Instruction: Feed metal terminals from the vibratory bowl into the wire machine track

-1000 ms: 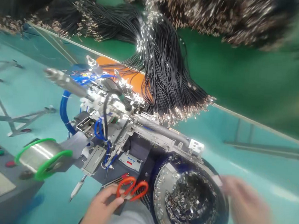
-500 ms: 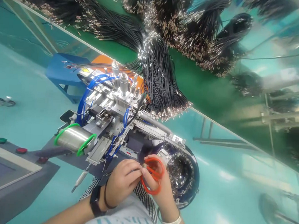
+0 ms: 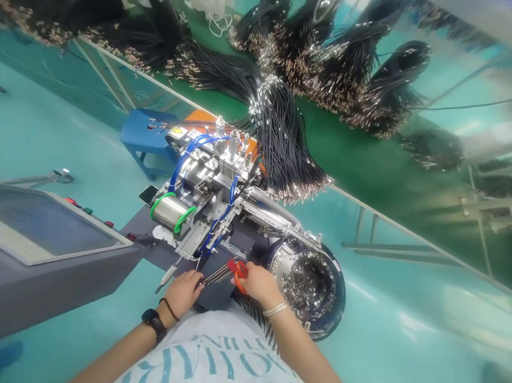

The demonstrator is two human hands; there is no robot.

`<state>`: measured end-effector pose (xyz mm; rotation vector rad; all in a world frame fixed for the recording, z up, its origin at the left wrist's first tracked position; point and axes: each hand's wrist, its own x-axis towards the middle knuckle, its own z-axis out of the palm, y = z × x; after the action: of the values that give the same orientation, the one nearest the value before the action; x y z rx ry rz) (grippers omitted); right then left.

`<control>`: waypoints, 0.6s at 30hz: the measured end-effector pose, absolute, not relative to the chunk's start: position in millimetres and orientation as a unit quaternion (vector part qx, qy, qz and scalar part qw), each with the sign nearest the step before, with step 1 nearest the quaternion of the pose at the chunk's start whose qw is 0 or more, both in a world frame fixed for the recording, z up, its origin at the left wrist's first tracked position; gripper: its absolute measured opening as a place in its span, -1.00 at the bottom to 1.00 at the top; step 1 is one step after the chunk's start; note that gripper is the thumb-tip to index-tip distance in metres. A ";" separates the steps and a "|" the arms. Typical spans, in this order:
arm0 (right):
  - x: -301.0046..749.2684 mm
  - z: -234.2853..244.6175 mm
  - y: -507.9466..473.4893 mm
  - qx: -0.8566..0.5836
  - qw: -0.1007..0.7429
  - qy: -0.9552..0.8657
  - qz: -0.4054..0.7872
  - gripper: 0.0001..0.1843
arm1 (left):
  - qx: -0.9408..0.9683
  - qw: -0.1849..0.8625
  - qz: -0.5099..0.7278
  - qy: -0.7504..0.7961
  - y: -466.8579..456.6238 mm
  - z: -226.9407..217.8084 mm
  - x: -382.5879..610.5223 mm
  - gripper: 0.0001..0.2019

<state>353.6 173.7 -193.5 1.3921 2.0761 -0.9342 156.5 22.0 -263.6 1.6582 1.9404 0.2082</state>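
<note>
My right hand (image 3: pixel 254 284) grips orange-handled scissors (image 3: pixel 238 276) in front of the crimping machine (image 3: pixel 212 200). My left hand (image 3: pixel 182 294) pinches a small bunch of dark wires with bright ends (image 3: pixel 216 274), which runs across to the scissors. I cannot tell whether the blades are closed on the wires, as my fingers hide them. A round vibratory bowl of metal terminals (image 3: pixel 308 287) stands just right of my right hand. A reel with green flanges (image 3: pixel 170 212) sits on the machine, beyond my left hand.
Blue tubing runs over the machine. A heavy bundle of black wires with metal terminals (image 3: pixel 285 147) hangs over it from a green bench (image 3: pixel 330 118). A grey control cabinet (image 3: pixel 41 230) stands to the left, a blue stool (image 3: pixel 149 139) beyond. Teal floor surrounds the machine.
The orange scissors, near my left hand earlier, are now in my right hand. My right hand has left the bowl. The view has swung and widened, and my hands sit lower in it.
</note>
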 end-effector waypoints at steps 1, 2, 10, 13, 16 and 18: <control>350.6 -192.8 171.8 0.490 0.237 0.769 -0.336 -0.55 | 0.622 0.281 0.105 0.723 19.6 -263.4 155.6 -0.77; 347.0 -192.4 168.5 0.472 0.239 0.782 -0.330 -0.55 | 0.618 0.276 0.134 0.724 16.3 -264.7 154.2 -0.76; 299.6 -204.4 119.6 0.315 0.207 0.886 -0.270 -0.51 | 0.426 0.346 0.216 0.808 0.1 -316.8 139.0 -0.73; 294.3 -217.5 113.4 0.265 0.159 0.922 -0.233 -0.60 | 0.395 0.392 0.196 0.807 14.1 -339.3 130.7 -0.77; 300.4 -228.7 115.1 0.247 0.131 0.938 -0.204 -0.72 | 0.366 0.436 0.168 0.805 30.3 -358.2 126.5 -0.83; 306.4 -230.8 117.6 0.255 0.132 0.934 -0.213 -0.75 | 0.355 0.455 0.154 0.802 36.4 -367.1 126.9 -0.82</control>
<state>306.4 117.6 -230.8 0.7405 2.7098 -0.6174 126.9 36.4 -367.1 0.8771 1.9792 0.3790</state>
